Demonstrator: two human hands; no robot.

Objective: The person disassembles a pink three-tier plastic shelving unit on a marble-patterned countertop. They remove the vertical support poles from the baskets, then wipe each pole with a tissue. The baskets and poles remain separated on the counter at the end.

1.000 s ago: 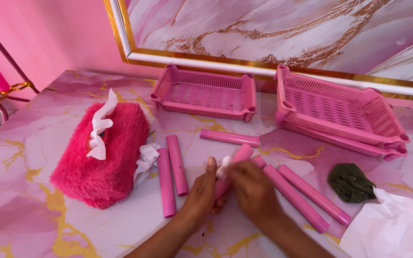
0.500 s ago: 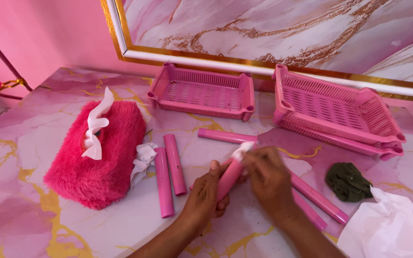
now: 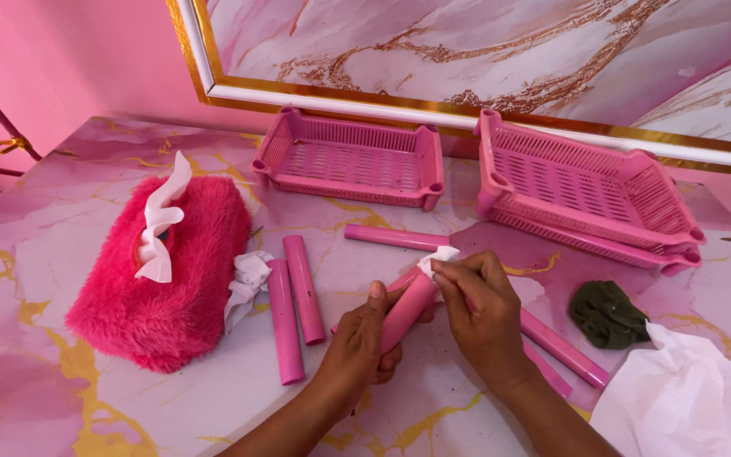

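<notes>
Two pink slatted plastic baskets sit toward twelve o'clock on the counter [image 3: 61,254], which is pink marble veined with gold. The smaller basket [image 3: 350,158] holds nothing that shows; the larger basket [image 3: 585,190], toward one o'clock, looks like two nested trays, also with nothing showing inside. At nine o'clock lies a fuzzy hot-pink tissue cover [image 3: 171,275] with a white tissue [image 3: 158,224] curling out of its top slot.

Near the centre, the left hand [image 3: 361,338] has its fingers clamped around the lower part of a smooth pink tube [image 3: 408,306], which is tilted up toward one o'clock. The right hand [image 3: 480,309] pinches a small white tissue scrap [image 3: 440,256] against the tube's upper end, fingers together on it.

Two matching pink tubes [image 3: 294,309] lie side by side at ten o'clock of the hands, another tube [image 3: 395,238] lies at twelve, and more tubes [image 3: 564,347] lie at three. A dark green rag [image 3: 607,315] and a crumpled white sheet [image 3: 687,402] lie toward four o'clock.
</notes>
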